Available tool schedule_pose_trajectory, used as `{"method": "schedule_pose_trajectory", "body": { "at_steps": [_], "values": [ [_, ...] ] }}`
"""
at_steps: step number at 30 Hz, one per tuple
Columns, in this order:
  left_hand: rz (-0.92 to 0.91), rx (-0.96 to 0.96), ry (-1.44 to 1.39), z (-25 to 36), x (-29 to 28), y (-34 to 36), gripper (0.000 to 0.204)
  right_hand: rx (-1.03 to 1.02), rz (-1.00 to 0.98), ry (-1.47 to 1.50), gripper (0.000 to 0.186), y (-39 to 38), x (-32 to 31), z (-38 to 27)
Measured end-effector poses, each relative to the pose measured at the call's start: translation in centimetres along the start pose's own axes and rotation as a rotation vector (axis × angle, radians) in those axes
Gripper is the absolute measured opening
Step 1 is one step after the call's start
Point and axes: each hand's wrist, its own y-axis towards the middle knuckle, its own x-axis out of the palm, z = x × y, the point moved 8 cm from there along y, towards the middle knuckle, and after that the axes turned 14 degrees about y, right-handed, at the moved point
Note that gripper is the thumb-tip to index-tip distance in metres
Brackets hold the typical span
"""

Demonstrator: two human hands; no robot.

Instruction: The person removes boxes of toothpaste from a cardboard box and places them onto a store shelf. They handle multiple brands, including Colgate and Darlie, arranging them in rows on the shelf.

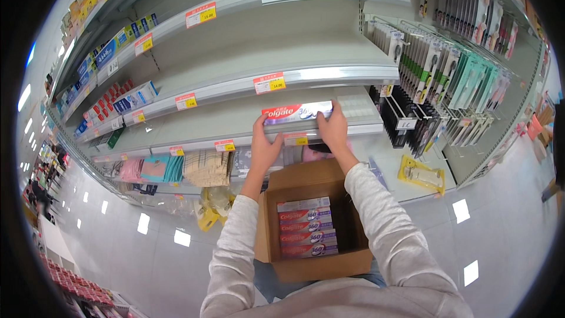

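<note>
Both my hands grip the two ends of a red, white and purple toothpaste box (297, 112), held level in front of a lower shelf. My left hand (265, 142) is closed on its left end, thumb underneath. On the right end, my right hand (333, 128) is closed with its thumb across the front. Below my forearms, an open cardboard box (347, 262) stands close to my body. Several matching toothpaste boxes (307, 228) are stacked at the left inside it. A pale shelf (235, 119) lies behind the held box.
Shelves with price tags (269, 82) run across the front, with a few toothpaste boxes (134, 97) at left. Toothbrush packs (432, 62) hang on hooks at right. Folded towels (206, 168) lie underneath. Yellow packages (421, 175) rest low on the right.
</note>
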Motion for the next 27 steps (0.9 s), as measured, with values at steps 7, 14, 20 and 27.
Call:
{"method": "schedule_pose_trajectory", "body": {
  "at_steps": [7, 14, 20, 27],
  "values": [
    [0.053, -0.071, 0.399, -2.0, -0.2, -1.5, 0.075, -0.195, -0.157, -0.435, 0.055, -1.7, 2.0, 0.2],
    [0.035, -0.053, 0.364, -2.4, -0.1, -1.4, 0.076, -0.329, -0.074, -0.504, 0.052, -3.0, 2.2, -0.8],
    [0.164, 0.038, 0.295, -0.5, -0.8, -2.2, 0.074, -0.254, -0.175, -0.584, 0.074, -3.3, 2.6, -0.1],
    [-0.333, -0.041, 0.195, 4.9, -1.0, -13.2, 0.057, -0.344, -0.141, -0.391, 0.074, -8.1, -2.0, -1.2]
  ]
}}
